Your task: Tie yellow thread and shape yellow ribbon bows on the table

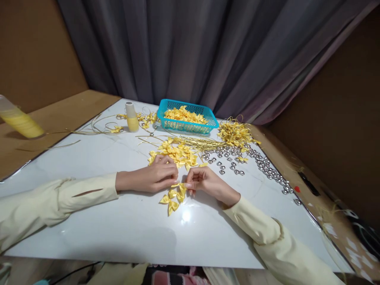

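My left hand (160, 173) and my right hand (205, 183) meet over the middle of the white table, fingertips nearly touching. Both are closed in a pinch on a yellow ribbon bow (180, 187) between them. Several like bows (172, 201) lie just below my fingers, touching or overlapping. Beyond my left knuckles spreads a loose pile of yellow ribbon bows (178, 152). Silver teardrop-shaped beads (228, 152) are scattered beyond my right hand.
A blue basket (187, 127) of yellow bows stands at the back. Right of it sits a bunch of bows on gold cords (236, 132). Gold strands (202, 143) lie across the table. A yellow-filled bottle (132, 118) stands back left; another yellow container (22, 120) is at far left.
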Available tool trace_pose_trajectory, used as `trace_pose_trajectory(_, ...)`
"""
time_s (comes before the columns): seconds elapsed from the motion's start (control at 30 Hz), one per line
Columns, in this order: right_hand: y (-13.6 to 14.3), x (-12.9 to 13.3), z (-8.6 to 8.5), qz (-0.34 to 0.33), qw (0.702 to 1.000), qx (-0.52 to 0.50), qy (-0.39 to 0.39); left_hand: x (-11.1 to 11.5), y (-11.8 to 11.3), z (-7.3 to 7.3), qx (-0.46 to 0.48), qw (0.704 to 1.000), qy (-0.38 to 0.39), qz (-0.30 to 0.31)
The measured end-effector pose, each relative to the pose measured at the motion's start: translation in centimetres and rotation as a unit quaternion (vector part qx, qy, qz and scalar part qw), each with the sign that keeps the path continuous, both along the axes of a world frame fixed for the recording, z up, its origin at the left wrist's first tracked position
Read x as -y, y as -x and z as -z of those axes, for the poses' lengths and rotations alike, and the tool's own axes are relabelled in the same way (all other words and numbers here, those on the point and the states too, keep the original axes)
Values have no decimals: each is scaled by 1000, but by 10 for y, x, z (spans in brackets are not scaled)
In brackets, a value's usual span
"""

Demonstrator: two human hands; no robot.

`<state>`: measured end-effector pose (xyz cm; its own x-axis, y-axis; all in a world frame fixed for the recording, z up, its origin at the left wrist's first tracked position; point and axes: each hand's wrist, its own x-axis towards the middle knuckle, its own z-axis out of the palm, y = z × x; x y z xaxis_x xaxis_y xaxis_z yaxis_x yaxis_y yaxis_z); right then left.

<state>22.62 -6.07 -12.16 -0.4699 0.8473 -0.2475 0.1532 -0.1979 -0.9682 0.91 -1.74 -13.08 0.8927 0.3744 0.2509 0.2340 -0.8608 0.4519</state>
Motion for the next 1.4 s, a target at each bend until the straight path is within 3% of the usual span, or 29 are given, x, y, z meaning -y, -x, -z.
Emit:
trace_pose_trajectory(0.2, -1, -1, 8, -6, 1000, 22, -17, -1, 0, 4, 3, 1000, -25, 3)
trace_pose_trajectory(0.33, -9, -4, 3, -17, 1000, 17, -14, -2, 0, 5, 13, 1000, -18, -15)
trace_pose_trajectory(0.47, -26, -10, -12, 56, 993, 46, -97, -4, 0, 4, 29, 998, 29, -40)
trace_pose_trajectory(0.6, -49, -19, -23, 107, 949, 186, -231, -5, 1, 0, 44, 994, 82, -51)
trace_pose_trajectory(0.8, -65, -27, -13, 16, 876, 377, -300, -3, 2, -2, 54, 994, 68, -63)
trace_pose_trajectory(0.87, -62, -26, -7, 13, 873, 381, -304, 0, 2, -2, 54, 996, 37, -54)
trace_pose_trajectory(1.03, -40, -17, -1, 8, 912, 326, -250, 7, 1, -1, 41, 996, -83, -8)
trace_pose_trajectory(1.23, -24, -5, -7, 12, 879, 371, -298, 8, 1, 1, 44, 991, -126, -11)
trace_pose_trajectory(1.4, -33, -11, -11, -53, 864, 281, -414, 8, 1, 1, 38, 991, -126, -13)
